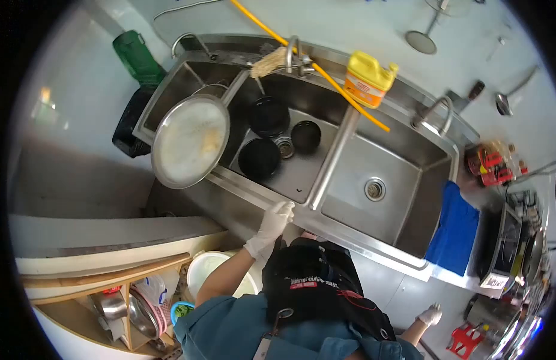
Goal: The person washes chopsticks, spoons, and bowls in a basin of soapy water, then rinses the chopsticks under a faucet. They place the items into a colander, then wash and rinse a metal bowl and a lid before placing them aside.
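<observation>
Head view, left hand: the gloved left hand rests on the front rim of the sink, fingers loosely spread, gripping nothing; it looks like a bracing touch at the edge.
Head view, right hand: the right hand, also gloved, hangs low beside the body, well apart from the sink; too small to tell whether it is curled or slack, and nothing shows in it.
Head view, pan: a large pan lies tilted across the left basin's corner, handle toward the tap, probably propped so it clears the bowls.
Head view, basin: three dark bowls sit near the drain in the left basin; the right basin holds only its drain.
Head view, ledge: a yellow bottle stands on the back ledge, a yellow hose running past it.
Hard to make out: the fisheye rim cuts the shelf and the stove; the person's apron hides the floor below.
</observation>
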Demonstrator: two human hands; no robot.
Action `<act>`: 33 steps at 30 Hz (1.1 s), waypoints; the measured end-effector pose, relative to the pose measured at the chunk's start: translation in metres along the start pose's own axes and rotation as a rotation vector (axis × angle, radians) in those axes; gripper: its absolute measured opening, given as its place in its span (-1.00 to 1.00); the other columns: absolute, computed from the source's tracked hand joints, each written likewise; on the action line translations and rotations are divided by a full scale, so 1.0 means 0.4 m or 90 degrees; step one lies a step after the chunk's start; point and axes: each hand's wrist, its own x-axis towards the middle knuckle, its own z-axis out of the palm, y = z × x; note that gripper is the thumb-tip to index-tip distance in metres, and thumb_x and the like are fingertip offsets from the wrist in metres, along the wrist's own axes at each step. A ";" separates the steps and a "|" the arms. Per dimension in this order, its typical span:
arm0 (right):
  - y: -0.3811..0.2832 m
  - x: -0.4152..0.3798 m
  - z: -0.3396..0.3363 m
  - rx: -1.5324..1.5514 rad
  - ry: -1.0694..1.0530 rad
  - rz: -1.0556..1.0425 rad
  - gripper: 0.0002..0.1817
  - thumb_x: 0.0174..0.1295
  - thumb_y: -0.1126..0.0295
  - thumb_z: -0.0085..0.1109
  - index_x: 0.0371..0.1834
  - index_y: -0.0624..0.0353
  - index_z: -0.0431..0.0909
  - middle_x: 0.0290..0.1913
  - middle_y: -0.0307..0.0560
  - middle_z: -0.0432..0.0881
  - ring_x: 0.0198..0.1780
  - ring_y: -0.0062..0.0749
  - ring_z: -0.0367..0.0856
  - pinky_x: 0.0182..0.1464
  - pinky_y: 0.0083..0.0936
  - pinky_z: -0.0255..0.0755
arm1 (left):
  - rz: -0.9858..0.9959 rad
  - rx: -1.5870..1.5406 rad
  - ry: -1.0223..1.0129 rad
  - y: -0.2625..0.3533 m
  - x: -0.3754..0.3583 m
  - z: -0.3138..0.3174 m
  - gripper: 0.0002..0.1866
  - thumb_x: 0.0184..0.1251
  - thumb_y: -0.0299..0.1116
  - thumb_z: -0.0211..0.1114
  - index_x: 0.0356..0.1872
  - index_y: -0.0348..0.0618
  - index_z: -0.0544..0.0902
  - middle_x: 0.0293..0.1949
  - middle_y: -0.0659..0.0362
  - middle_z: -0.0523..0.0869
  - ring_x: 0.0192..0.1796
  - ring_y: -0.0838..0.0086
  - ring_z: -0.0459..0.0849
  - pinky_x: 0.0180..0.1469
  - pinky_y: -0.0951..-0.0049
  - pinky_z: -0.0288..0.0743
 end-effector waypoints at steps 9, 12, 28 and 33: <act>0.232 -0.705 1.029 -0.397 -0.721 -0.239 -0.67 0.29 0.41 -0.01 0.06 0.34 0.49 -0.19 -0.10 0.63 -0.27 -0.50 0.58 -0.27 -0.62 0.47 | 0.256 0.068 0.389 0.120 0.022 -0.351 -0.81 0.41 -0.37 0.10 -0.17 -0.26 0.62 -0.42 0.29 0.59 -0.43 0.68 0.49 -0.35 0.66 0.42; 0.349 -1.010 1.143 -0.472 -0.998 -0.160 -0.68 0.32 0.34 0.06 0.03 0.33 0.50 -0.22 -0.04 0.65 -0.28 -0.51 0.60 -0.26 -0.56 0.49 | 0.236 0.141 0.564 0.136 0.054 -0.560 -0.79 0.37 -0.40 0.15 -0.13 -0.36 0.60 -0.24 0.11 0.68 -0.21 0.50 0.60 -0.09 0.51 0.47; 0.869 -1.918 1.422 -0.549 -1.057 -0.319 -0.73 0.15 0.24 0.17 -0.24 0.24 0.55 -0.38 0.20 0.62 -0.27 0.04 0.62 -0.19 -0.30 0.46 | 0.084 0.064 0.579 0.072 0.373 -1.204 -0.66 0.37 -0.26 0.07 -0.14 -0.41 0.60 -0.24 0.08 0.70 -0.22 0.42 0.60 -0.12 0.44 0.45; 0.891 -1.900 1.385 -0.488 -0.987 -0.251 -0.82 0.17 0.32 0.15 -0.26 0.20 0.53 -0.39 0.16 0.60 -0.29 0.05 0.58 -0.19 -0.30 0.43 | 0.095 0.124 0.543 0.066 0.352 -1.154 -0.70 0.40 -0.30 0.00 -0.26 -0.36 0.58 -0.34 0.21 0.65 -0.33 0.55 0.52 -0.24 0.50 0.41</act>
